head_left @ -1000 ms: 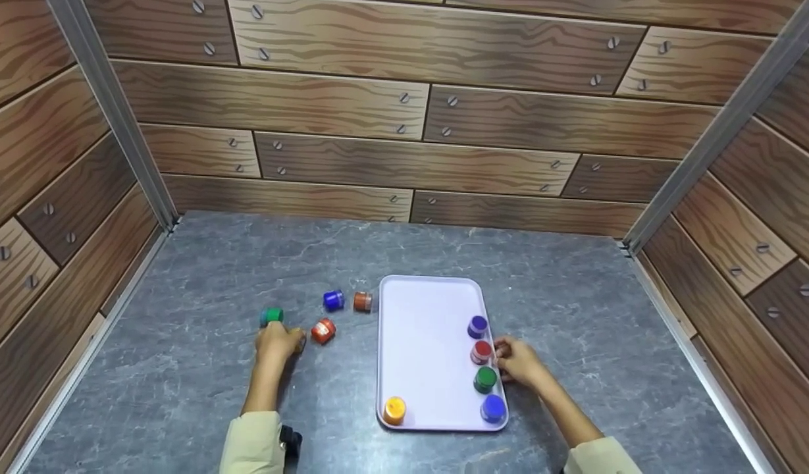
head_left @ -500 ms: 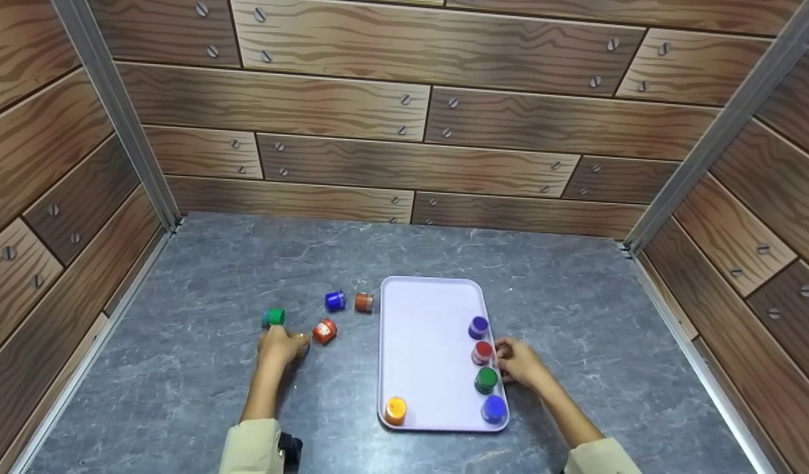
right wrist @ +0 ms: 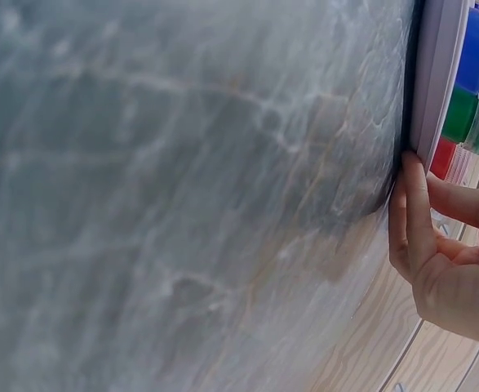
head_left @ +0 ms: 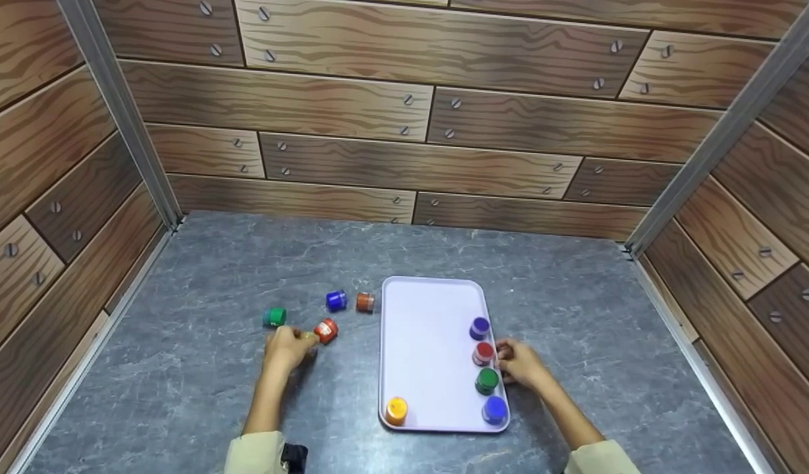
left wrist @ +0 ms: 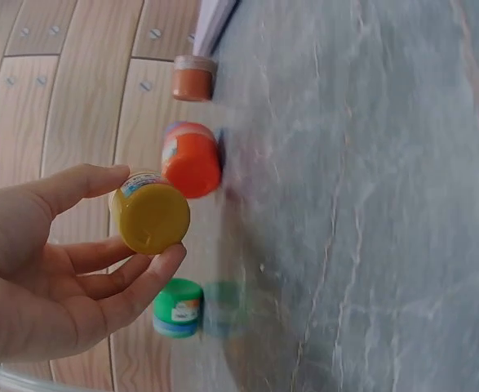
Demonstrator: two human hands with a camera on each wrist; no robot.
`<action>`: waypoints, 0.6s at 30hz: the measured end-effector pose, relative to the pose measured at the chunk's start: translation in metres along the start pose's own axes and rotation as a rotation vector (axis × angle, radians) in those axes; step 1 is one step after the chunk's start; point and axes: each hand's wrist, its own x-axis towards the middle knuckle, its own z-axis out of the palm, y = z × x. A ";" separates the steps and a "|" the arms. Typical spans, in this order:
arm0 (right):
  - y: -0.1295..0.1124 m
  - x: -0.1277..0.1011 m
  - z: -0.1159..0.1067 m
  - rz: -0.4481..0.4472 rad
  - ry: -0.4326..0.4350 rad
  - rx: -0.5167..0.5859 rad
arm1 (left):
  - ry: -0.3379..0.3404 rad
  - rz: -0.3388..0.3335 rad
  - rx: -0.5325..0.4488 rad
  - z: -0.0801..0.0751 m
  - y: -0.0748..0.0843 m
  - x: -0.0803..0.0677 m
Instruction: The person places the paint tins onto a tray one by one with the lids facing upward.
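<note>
Left hand (left wrist: 43, 269) gripping yellow jar (left wrist: 149, 216), right hand (head_left: 519, 362) touching tray (head_left: 430, 342)

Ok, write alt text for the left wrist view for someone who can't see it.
A left hand pinches a small jar with a yellow lid between thumb and fingers above a grey marbled table. Beyond it lie an orange-lidded jar, a brown-lidded jar and a green-lidded jar, with wood-pattern wall behind.

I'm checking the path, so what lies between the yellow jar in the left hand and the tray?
In the head view, the orange jar lies just right of the left hand and its yellow jar; beyond it is bare tabletop up to the tray.
</note>
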 end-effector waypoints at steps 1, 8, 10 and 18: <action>0.000 0.000 0.000 -0.003 -0.002 -0.002 | 0.000 0.011 -0.001 0.001 0.002 -0.001; 0.002 0.001 0.000 -0.008 0.002 -0.003 | 0.023 0.098 -0.049 0.008 0.013 -0.011; 0.008 0.003 -0.001 -0.031 -0.009 0.020 | 0.040 0.122 -0.058 0.011 0.015 -0.013; 0.030 0.014 -0.001 -0.172 -0.061 0.100 | 0.054 0.196 -0.066 0.024 0.020 -0.022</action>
